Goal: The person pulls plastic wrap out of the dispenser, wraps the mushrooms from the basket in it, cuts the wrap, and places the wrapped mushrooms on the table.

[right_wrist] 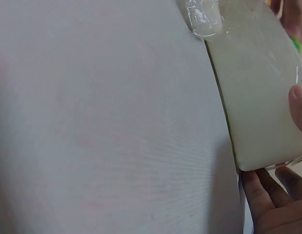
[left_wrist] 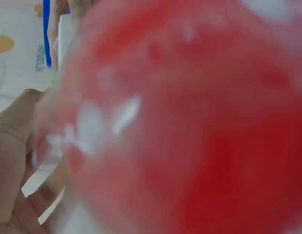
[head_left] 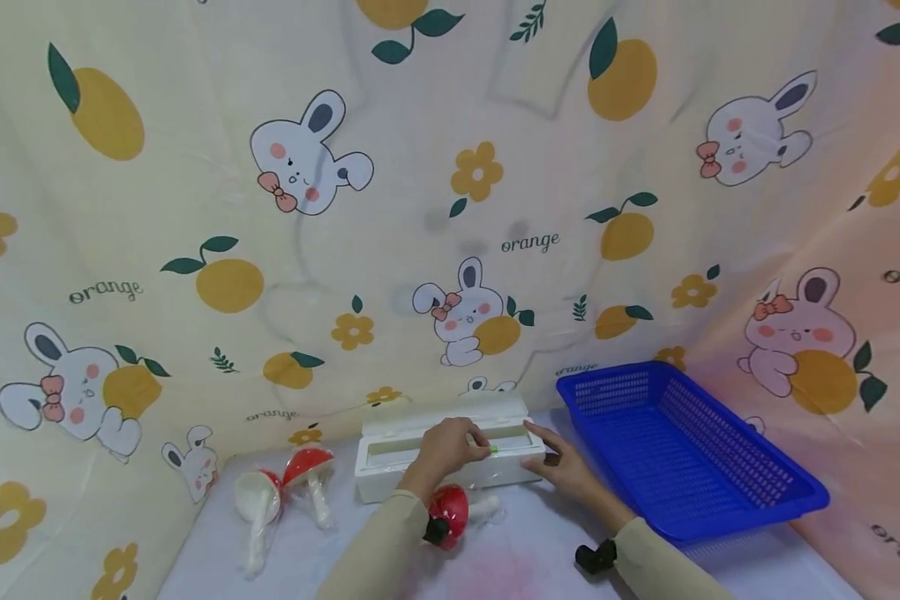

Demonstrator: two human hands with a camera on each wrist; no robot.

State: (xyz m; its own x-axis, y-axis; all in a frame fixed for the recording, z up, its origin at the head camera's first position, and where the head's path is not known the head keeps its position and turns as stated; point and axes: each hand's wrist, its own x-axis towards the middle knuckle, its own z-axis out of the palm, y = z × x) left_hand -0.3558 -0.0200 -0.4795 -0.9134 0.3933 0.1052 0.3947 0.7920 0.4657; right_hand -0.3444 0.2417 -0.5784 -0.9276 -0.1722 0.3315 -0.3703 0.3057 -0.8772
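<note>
A long white box (head_left: 450,478), apparently a cling film dispenser, lies with its lid (head_left: 450,415) raised at the back. My left hand (head_left: 447,450) reaches over its front edge, fingertips on a small green slider (head_left: 494,449) there. My right hand (head_left: 570,475) grips the right end of the box; in the right wrist view its thumb (right_wrist: 298,109) presses the long side and the fingers (right_wrist: 268,200) wrap the end. A red-capped toy mushroom (head_left: 450,510) in clear plastic lies before the box, under my left forearm, and fills most of the left wrist view.
Two more plastic-wrapped red mushrooms, one cup-side up (head_left: 258,500) and one leaning (head_left: 311,475), lie left of the box. A blue mesh basket (head_left: 750,521) stands at the right. A printed cloth (head_left: 420,233) hangs close behind the white table (head_left: 375,533).
</note>
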